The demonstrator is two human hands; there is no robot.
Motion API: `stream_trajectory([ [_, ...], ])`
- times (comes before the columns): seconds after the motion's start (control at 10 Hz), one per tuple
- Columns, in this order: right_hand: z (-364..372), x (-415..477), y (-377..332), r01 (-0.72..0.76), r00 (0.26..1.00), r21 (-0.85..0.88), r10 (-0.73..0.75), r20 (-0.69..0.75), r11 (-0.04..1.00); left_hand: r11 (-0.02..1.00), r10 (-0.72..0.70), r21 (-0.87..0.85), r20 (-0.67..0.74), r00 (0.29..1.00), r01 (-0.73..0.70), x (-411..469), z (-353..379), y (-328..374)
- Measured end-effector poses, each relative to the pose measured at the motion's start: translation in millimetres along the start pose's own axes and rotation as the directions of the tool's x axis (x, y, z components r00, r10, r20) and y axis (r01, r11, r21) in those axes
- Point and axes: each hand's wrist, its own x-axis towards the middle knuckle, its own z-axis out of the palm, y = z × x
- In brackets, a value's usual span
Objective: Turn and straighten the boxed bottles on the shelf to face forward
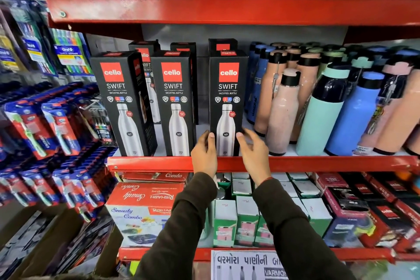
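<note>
Left hand (204,154) and right hand (254,154) clasp right box (228,98) low, at 9 and 3 o'clock; box upright, facing forward on shelf (159,163).

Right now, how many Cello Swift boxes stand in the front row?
3: left box, angled; middle box; right box, between both hands. More boxes stand partly hidden behind.
</note>
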Motion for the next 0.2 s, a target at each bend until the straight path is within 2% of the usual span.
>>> stream_trajectory([
  [0.1,-27.1,1.3,-28.6,0.089,0.992,0.109,-0.079,-0.096,0.990,0.966,0.210,-0.136,-0.084,0.974,-0.220,-7.4,-5.6,14.6],
  [0.2,-72.4,5.8,-74.1,0.316,0.899,0.113,-0.259,-0.353,0.942,0.837,0.541,-0.001,-0.158,0.826,-0.548,0.2,-15.3,49.6],
])
